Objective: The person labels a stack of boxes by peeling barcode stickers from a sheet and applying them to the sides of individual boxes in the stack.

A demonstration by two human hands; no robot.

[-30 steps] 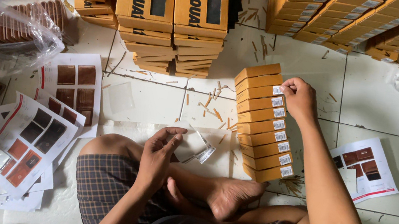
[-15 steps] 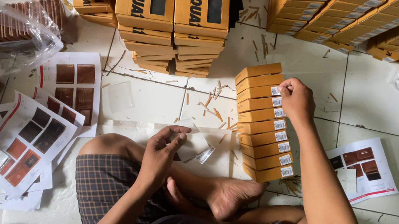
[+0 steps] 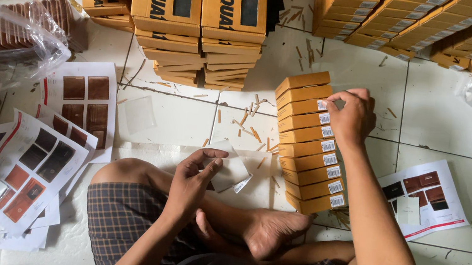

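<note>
Right hand (image 3: pixel 350 116) has slid up the row of orange boxes (image 3: pixel 310 142) on the floor, fingers now pinched at the third box's label. Left hand (image 3: pixel 193 176) stays loosely curled on a white sticker sheet (image 3: pixel 232 173) by the knee.

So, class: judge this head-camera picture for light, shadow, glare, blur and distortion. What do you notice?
Head view: light is soft and even, with faint shadows beside the row of orange boxes; mild glare on the clear plastic bag; both the right hand and left hand look sharp, no motion blur; tile lines bow slightly toward the edges, suggesting a wide lens.
</note>
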